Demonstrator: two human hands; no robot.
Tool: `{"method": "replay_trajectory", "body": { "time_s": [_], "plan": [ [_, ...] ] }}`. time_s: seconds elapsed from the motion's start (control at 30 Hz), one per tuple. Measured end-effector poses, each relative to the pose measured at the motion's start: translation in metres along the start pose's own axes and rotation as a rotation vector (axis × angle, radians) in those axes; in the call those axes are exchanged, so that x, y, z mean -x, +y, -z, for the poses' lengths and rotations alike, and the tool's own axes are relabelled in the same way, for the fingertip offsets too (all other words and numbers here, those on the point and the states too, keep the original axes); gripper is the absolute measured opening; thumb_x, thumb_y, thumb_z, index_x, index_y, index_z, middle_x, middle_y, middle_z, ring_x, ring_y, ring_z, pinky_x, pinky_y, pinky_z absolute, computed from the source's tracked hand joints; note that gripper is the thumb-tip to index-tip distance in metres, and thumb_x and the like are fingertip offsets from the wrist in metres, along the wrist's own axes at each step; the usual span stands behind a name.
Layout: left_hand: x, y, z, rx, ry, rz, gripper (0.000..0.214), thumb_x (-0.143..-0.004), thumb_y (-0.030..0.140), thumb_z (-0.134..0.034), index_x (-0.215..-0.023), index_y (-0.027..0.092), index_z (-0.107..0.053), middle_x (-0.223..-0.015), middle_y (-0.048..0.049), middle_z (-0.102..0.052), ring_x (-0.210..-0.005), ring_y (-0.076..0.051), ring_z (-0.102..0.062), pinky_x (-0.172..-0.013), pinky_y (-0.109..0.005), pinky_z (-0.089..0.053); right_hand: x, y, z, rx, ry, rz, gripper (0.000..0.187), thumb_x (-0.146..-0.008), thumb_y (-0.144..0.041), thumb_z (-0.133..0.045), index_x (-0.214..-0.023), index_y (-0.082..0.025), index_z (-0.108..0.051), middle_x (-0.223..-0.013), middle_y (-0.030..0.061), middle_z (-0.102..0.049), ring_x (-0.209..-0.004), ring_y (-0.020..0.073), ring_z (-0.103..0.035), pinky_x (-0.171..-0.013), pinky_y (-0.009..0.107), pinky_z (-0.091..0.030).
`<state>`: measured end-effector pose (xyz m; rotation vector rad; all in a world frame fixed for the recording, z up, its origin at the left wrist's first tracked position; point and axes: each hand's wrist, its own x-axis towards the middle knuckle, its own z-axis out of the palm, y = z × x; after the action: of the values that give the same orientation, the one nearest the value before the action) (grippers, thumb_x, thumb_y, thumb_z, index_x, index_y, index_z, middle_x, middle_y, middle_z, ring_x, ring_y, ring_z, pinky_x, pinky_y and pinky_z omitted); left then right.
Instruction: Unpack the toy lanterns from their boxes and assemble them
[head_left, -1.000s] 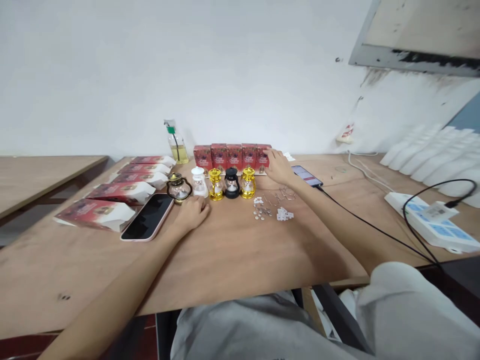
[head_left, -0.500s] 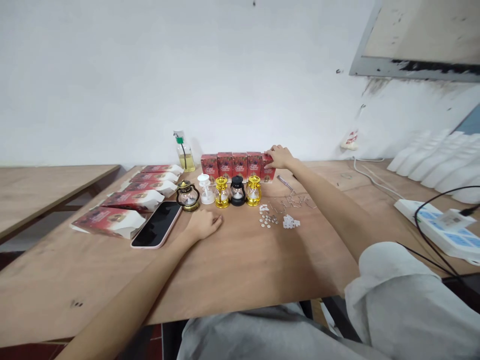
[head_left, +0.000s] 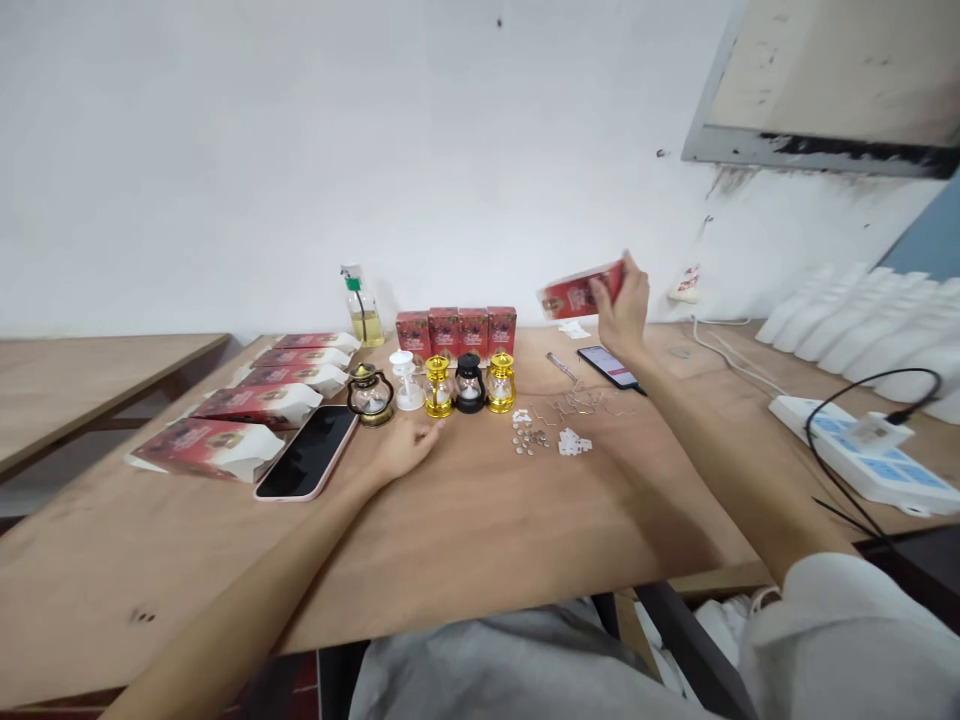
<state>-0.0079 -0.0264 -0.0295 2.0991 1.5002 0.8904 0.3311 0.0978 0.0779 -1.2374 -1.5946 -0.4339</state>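
Observation:
My right hand (head_left: 626,308) is raised above the back right of the table, closed around one end of a red printed box (head_left: 574,292). The box is tilted and blurred by motion. My left hand (head_left: 405,447) lies on the table with its fingers loosely apart, holding nothing. Just beyond it stands a row of small lanterns: a bronze lantern (head_left: 370,395), a white lantern (head_left: 406,380), a gold lantern (head_left: 439,388), a black lantern (head_left: 470,385) and another gold lantern (head_left: 501,383). Behind them several red boxes (head_left: 472,330) stand upright side by side.
Several opened red boxes (head_left: 210,443) lie at left beside a pink-edged phone (head_left: 311,455). Small round pieces (head_left: 529,440), white tabs (head_left: 575,443) and bent wires (head_left: 574,405) lie right of centre. Another phone (head_left: 609,367), a pump bottle (head_left: 365,315) and a power strip (head_left: 862,450) surround them.
My right hand has lifted the rightmost red box out of the standing row and moved it up and right. The phone behind it now shows. My left hand stays nearly in place.

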Motion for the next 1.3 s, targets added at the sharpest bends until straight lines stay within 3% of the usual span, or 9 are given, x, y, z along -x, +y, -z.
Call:
{"method": "replay_trajectory", "body": {
  "time_s": [0.1,0.23,0.37,0.53,0.67,0.83,0.97,1.1,1.3],
  "plan": [
    [-0.002,0.000,-0.007,0.231,0.077,0.019,0.054,-0.082,0.062,-0.034,-0.050,0.020,-0.023,-0.046,0.0057,-0.019,-0.043,-0.008,-0.018,-0.046,-0.025,-0.015,0.045,-0.037,0.019,-0.344,0.137,-0.217,0.058,-0.095,-0.050,-0.008,-0.146,-0.022,-0.009,-0.143,0.0137,-0.029,-0.135,0.0270,-0.026,-0.104,0.050,-0.030],
    [0.003,0.003,-0.016,0.500,0.100,0.006,0.055,-0.078,0.071,-0.034,-0.070,0.019,-0.048,-0.058,0.0022,-0.045,-0.048,-0.010,-0.038,-0.047,-0.023,-0.032,0.129,-0.107,0.021,-0.657,-0.119,-0.312,0.056,-0.094,-0.054,-0.021,-0.143,-0.027,-0.021,-0.142,0.0081,-0.037,-0.132,0.0236,-0.033,-0.107,0.045,-0.030],
    [0.011,0.009,-0.019,1.018,-0.056,0.025,0.075,-0.061,0.078,-0.053,-0.110,0.021,-0.056,-0.101,-0.0083,-0.064,-0.097,-0.025,-0.058,-0.085,-0.038,-0.045,0.177,-0.142,0.018,-0.798,-0.238,-0.253,0.052,-0.095,-0.048,-0.024,-0.142,-0.025,-0.026,-0.142,0.0073,-0.037,-0.133,0.0193,-0.032,-0.111,0.041,-0.027],
    [0.016,0.022,-0.015,1.145,-0.229,0.087,0.090,-0.044,0.063,-0.078,-0.119,0.020,-0.053,-0.111,-0.0130,-0.064,-0.107,-0.032,-0.057,-0.094,-0.044,-0.043,0.181,-0.134,0.020,-0.757,-0.262,-0.280,0.049,-0.095,-0.048,-0.027,-0.140,-0.028,-0.028,-0.143,0.0060,-0.036,-0.134,0.0193,-0.030,-0.112,0.042,-0.026],
    [0.018,0.031,-0.014,1.008,-0.243,0.209,0.067,-0.056,0.030,-0.081,-0.116,0.017,-0.055,-0.095,-0.0105,-0.070,-0.093,-0.028,-0.064,-0.087,-0.041,-0.048,0.180,-0.129,0.017,-0.813,-0.306,-0.286,0.049,-0.095,-0.049,-0.025,-0.139,-0.028,-0.032,-0.140,0.0055,-0.041,-0.132,0.0182,-0.035,-0.111,0.042,-0.027],
    [0.015,0.028,-0.009,1.091,-0.225,0.268,0.052,-0.058,0.023,-0.075,-0.107,0.015,-0.059,-0.092,-0.0093,-0.071,-0.095,-0.028,-0.064,-0.088,-0.041,-0.049,0.175,-0.125,0.009,-0.882,-0.325,-0.363,0.054,-0.094,-0.054,-0.021,-0.132,-0.024,-0.044,-0.135,0.0059,-0.048,-0.129,0.0188,-0.040,-0.111,0.040,-0.029],
    [0.009,0.018,-0.003,1.243,-0.072,0.401,0.029,-0.063,0.022,-0.069,-0.090,0.014,-0.061,-0.088,-0.0078,-0.070,-0.092,-0.026,-0.065,-0.090,-0.042,-0.050,0.171,-0.121,0.007,-0.856,-0.309,-0.439,0.055,-0.092,-0.056,-0.025,-0.133,-0.025,-0.045,-0.132,0.0065,-0.051,-0.125,0.0214,-0.043,-0.108,0.043,-0.032],
    [0.003,0.014,0.002,1.392,0.097,0.440,0.014,-0.073,0.024,-0.059,-0.086,0.018,-0.058,-0.087,-0.0043,-0.069,-0.094,-0.023,-0.064,-0.092,-0.046,-0.050,0.173,-0.119,0.007,-0.914,-0.321,-0.372,0.047,-0.093,-0.050,-0.032,-0.134,-0.030,-0.042,-0.132,0.0066,-0.047,-0.108,0.0207,-0.055,-0.089,0.040,-0.051],
    [0.003,0.017,0.004,1.414,0.103,0.412,0.021,-0.077,0.030,-0.056,-0.095,0.021,-0.058,-0.097,-0.0051,-0.068,-0.103,-0.025,-0.061,-0.091,-0.047,-0.050,0.177,-0.119,0.008,-0.781,-0.480,-0.295,0.034,-0.090,-0.045,-0.042,-0.113,-0.029,-0.061,-0.111,0.0073,-0.050,-0.103,0.0221,-0.054,-0.084,0.039,-0.052]
  ]
}}
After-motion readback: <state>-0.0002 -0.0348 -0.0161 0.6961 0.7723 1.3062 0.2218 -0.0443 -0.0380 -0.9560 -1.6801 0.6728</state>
